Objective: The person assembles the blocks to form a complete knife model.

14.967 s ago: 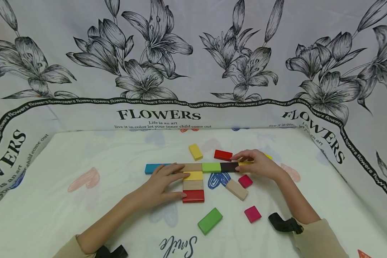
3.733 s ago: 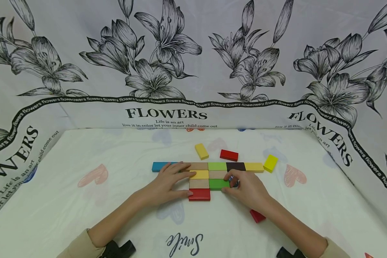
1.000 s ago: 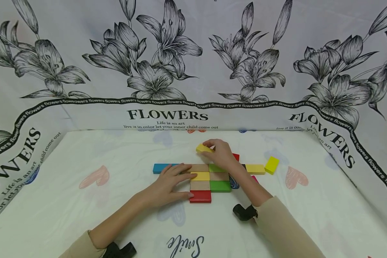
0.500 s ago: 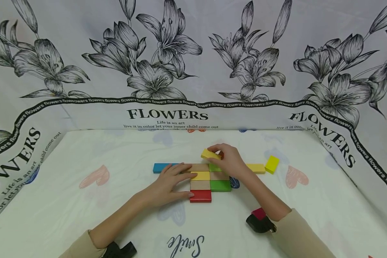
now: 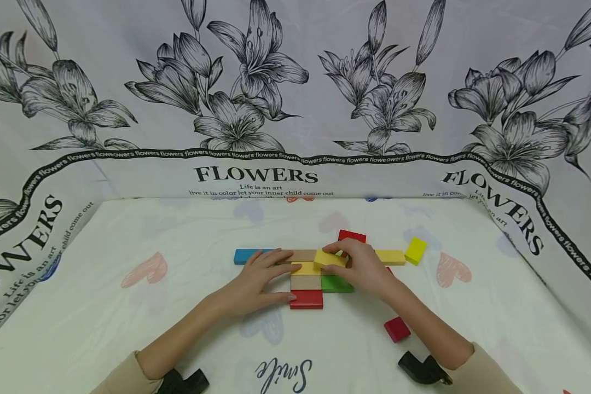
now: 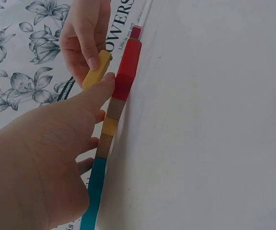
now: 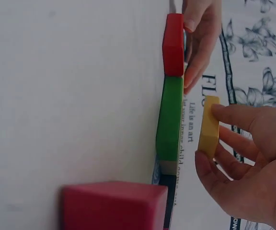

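Note:
Flat coloured blocks lie edge to edge on the cloth. Their back row holds a blue block (image 5: 246, 256), a tan block (image 5: 305, 255) and, at its right end, a yellow block (image 5: 391, 258). In front stand a second tan block (image 5: 306, 282), a red block (image 5: 306, 299) and a green block (image 5: 336, 283). My left hand (image 5: 248, 282) rests along the left side with fingers spread, its thumb touching the red block. My right hand (image 5: 366, 266) pinches another yellow block (image 5: 329, 258) between thumb and fingers, raised above the arrangement. This hand hides part of the back row.
Loose on the cloth are a red block (image 5: 352, 236) behind the row, a bright yellow block (image 5: 416, 251) at the right and a crimson block (image 5: 397, 329) in front by the right forearm. A flower-printed curtain (image 5: 374, 126) hangs behind.
Earlier, the green block and a tan block joined the arrangement. Within the last second, the right hand brings the yellow block from behind the row forward over it. The left hand stays put.

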Motion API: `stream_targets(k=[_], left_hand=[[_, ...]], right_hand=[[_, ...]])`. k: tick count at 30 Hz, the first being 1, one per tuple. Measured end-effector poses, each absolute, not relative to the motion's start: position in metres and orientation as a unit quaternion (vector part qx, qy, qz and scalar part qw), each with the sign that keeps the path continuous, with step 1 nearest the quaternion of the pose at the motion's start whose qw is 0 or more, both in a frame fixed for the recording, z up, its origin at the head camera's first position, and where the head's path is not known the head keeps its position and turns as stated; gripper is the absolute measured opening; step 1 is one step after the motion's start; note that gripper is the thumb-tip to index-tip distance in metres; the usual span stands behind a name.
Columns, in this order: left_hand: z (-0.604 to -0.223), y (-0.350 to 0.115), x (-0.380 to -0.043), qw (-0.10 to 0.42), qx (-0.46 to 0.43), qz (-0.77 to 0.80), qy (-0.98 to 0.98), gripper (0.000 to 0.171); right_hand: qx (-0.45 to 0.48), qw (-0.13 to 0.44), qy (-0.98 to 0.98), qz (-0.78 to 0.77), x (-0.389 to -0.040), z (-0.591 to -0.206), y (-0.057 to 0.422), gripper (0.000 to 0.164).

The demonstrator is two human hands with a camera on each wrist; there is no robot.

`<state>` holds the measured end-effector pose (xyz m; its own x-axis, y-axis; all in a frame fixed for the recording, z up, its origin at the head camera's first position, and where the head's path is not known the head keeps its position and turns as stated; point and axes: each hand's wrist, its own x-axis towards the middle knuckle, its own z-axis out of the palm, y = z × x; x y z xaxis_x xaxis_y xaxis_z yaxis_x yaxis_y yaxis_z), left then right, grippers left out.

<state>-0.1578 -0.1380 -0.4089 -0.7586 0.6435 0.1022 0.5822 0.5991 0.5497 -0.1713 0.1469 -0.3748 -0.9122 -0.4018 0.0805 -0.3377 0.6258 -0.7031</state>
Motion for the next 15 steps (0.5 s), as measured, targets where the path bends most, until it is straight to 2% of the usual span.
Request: stream_targets(k=[15], left_hand=[[-0.408,-0.138,-0.157,0.052,0.346,0.285,0.892,0.062]], right_hand=[[-0.246,0.075,0.899,-0.354,-0.138,-0.371,0.166,0.036]])
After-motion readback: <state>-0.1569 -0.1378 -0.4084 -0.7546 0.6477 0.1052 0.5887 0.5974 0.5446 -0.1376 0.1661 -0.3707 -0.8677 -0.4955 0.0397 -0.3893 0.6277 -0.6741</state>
